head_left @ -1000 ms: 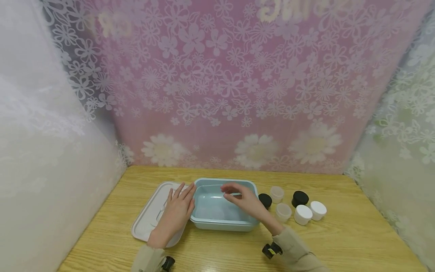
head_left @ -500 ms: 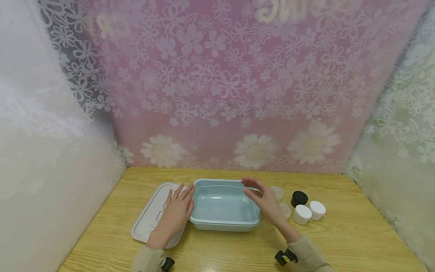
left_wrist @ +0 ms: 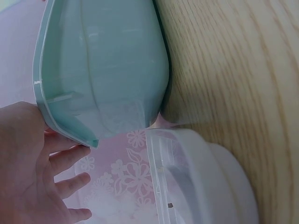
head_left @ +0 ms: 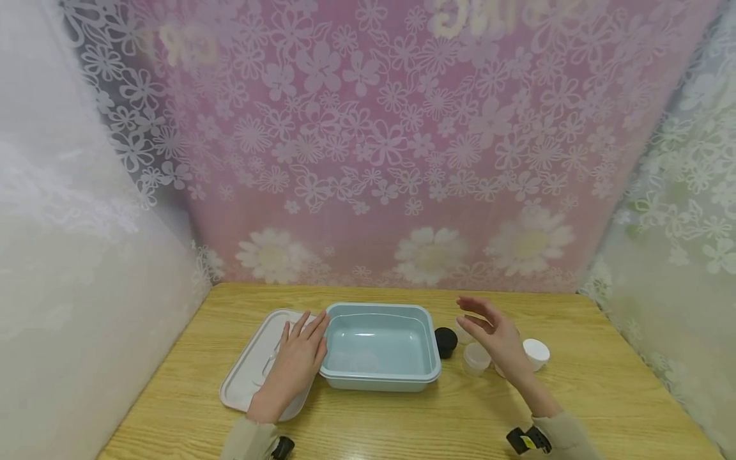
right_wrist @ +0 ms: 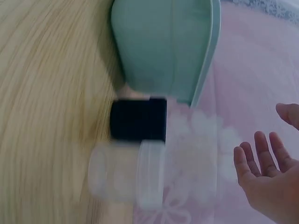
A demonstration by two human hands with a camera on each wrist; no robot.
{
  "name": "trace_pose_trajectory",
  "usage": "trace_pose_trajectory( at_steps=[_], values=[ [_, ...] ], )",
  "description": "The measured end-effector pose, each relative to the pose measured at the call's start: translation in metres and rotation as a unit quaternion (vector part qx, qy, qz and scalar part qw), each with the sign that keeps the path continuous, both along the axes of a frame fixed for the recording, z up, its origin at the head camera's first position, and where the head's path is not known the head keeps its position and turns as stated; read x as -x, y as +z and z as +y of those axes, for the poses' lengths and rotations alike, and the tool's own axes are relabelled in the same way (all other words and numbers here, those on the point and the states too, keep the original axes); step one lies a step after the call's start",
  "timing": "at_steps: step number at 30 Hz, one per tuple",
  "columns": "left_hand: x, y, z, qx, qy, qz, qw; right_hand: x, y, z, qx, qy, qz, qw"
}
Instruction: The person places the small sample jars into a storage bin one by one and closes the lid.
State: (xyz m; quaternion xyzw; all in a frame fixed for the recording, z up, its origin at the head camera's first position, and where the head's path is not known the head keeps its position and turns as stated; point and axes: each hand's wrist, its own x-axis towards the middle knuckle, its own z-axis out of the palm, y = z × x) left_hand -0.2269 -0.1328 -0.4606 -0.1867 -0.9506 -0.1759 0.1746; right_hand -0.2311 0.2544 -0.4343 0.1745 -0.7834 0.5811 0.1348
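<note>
**Right hand hovers over the jars, left hand steadies the lid**

The left hand [head_left: 295, 365] lies flat on the white lid [head_left: 253, 370], fingers straight and spread, fingertips touching the rim of the pale blue tub [head_left: 379, 345] at the tub's 9 o'clock; the tub sits on the wooden table [head_left: 402, 421], and it looks as if a clear item lies inside, hard to confirm. The right hand [head_left: 496, 335] hangs in the air at the tub's 3 o'clock, fingers loose and apart, holding nothing; below it sit the small jars: a black jar [head_left: 445, 340] just beside the tub wall, a translucent jar [head_left: 476, 358] next to that, a white jar [head_left: 536, 354] further out at 3 o'clock. In my judgement a good pick here means coming straight down on one jar, pinching it across its sides without nudging its neighbours, the left hand keeping the lid still. The right hand covers other jars behind it; how many, I cannot tell; the right wrist view is blurred by motion.
</note>
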Motion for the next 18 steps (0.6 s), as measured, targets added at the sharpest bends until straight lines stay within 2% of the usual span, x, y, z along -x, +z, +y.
trace_pose_trajectory(
  at_steps=[11, 18],
  values=[
    [-0.001, 0.000, 0.000, 0.000, -0.004, 0.008, 1.0000, -0.015, -0.010, 0.077, -0.084, -0.058, 0.033, 0.994],
    [-0.002, 0.003, 0.001, 0.000, -0.002, 0.004, 1.0000, -0.022, -0.018, 0.119, -0.148, -0.096, -0.012, 0.984]
  ],
)
